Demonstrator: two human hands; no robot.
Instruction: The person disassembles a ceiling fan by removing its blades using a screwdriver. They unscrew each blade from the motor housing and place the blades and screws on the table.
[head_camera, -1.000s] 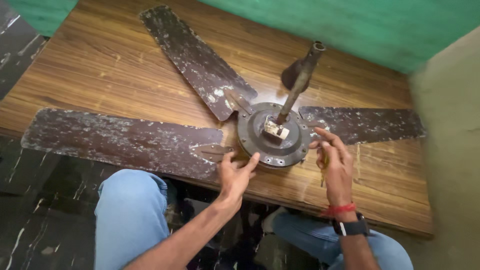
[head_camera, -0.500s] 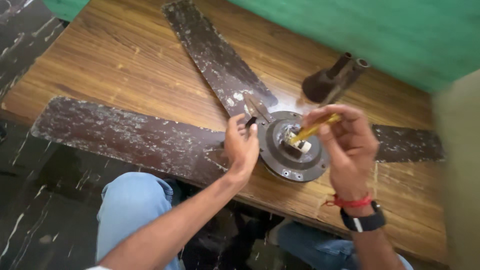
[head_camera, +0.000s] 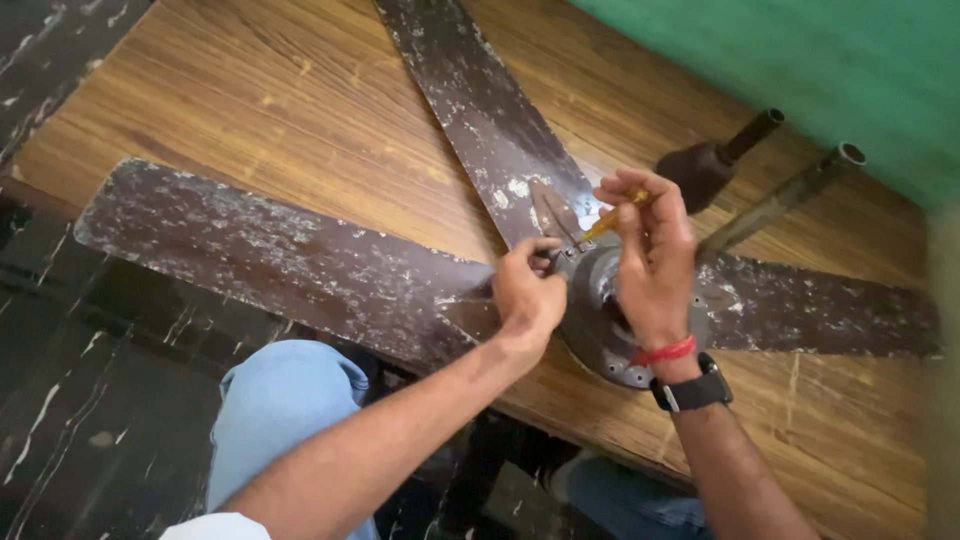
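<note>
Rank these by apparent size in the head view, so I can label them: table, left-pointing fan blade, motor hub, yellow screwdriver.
1. table
2. left-pointing fan blade
3. motor hub, partly hidden by the hands
4. yellow screwdriver, mostly hidden in the right hand

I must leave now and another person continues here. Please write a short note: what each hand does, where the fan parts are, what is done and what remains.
Left hand: fingertips at the rim of the fan motor hub, near the blade roots; whether it grips anything is not clear.
Right hand: holds a yellow-handled screwdriver, tip pointing towards the hub's edge.
The ceiling fan lies on the wooden table, its three blades attached, down rod sticking up, dark canopy cup behind.
Done: no removed part is visible.
Left: apparently the fastening at the hub's edge.
</note>
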